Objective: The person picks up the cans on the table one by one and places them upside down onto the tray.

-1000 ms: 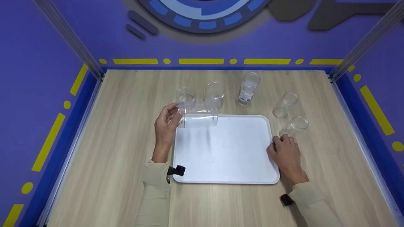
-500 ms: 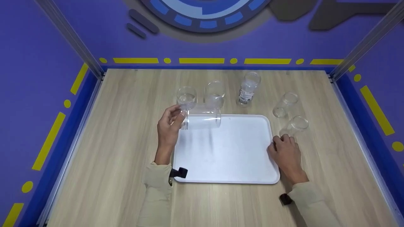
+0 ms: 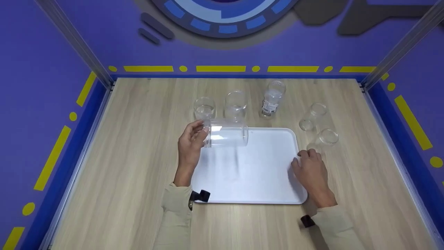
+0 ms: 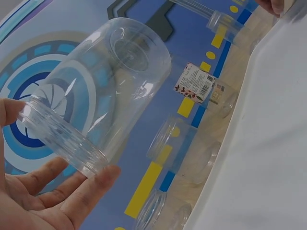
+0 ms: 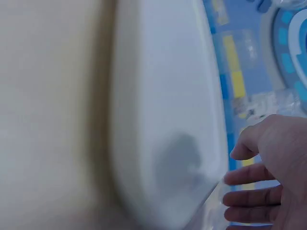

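My left hand (image 3: 190, 146) pinches a clear plastic jar (image 3: 229, 133) by its ridged neck, between thumb and fingers. The jar lies sideways over the back left part of the white tray (image 3: 263, 170), its base pointing right. In the left wrist view, the jar (image 4: 108, 91) shows its round base, and nothing shows inside. My right hand (image 3: 310, 173) hovers at the tray's right edge, holding nothing. Loosely bent fingers and a separate thumb show on this hand (image 5: 273, 177) in the right wrist view.
Behind the tray stand two clear jars, one at left (image 3: 204, 108) and one beside it (image 3: 236, 104). A clear bottle with a label (image 3: 270, 104) stands further right. Two more clear containers, one further back (image 3: 313, 116) and one nearer (image 3: 326, 138), are right of the tray. Walls enclose the table.
My left hand has carried the jar rightward and a little nearer to me. The right hand has shifted slightly left over the tray's edge.
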### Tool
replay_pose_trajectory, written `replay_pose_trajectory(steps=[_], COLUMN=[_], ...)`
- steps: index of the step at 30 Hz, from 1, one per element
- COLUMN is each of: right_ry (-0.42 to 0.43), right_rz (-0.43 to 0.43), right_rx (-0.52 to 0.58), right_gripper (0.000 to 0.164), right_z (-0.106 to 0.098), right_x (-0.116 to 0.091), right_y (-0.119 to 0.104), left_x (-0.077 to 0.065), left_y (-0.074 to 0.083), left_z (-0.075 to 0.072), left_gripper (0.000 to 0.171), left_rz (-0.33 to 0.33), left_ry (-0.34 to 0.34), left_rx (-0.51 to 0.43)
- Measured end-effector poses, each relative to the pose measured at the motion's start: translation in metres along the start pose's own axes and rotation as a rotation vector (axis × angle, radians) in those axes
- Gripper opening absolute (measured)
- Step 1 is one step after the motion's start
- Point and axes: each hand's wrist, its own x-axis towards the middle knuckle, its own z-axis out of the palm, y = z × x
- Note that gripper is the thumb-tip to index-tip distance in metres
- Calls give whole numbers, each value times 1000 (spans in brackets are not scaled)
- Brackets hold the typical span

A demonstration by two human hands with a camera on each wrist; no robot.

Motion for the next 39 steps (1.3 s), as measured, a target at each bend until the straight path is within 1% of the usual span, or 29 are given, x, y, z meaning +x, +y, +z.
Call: replay_pose_trajectory(steps=[2,4,7,10,14,19,23,28,35,39], right_ry=[18,18,-8,-50,-97,-153,-203,-248,-277,-270], right_rz=[-10,-29,-55,-68,-88,-155,-194,-226,-250,-263], right_rx=[95,217,414,570,731,892,961,992,1034,1032], right_gripper=[27,30,39,47,54,60,65,70,75,78], right_z=[-3,-6,-9,-10,-13,-17,-21,-22,-23,-21], right_x=[2,4,8,11,12,13,12,12,11,11], right_y=[-14,-29,-49,-65,-80,-95,-104,-111,-116,-116], left_x=[-1,-1,-3,-5,-6,-8,-10,-11,-12,-13], left_y=[0,1,2,3,5,5,4,2,1,1], left_z=[2,3,5,6,8,10,11,12,13,14], left_gripper=[52,52,53,54,55,57,56,57,57,56], left_rz=[0,1,-3,-5,-7,-5,-1,6,6,10], left_ry=[-8,-17,-24,-29,-36,-44,-49,-52,-47,-49], left_rx=[-2,-1,-3,-1,-1,-8,0,15,23,28])
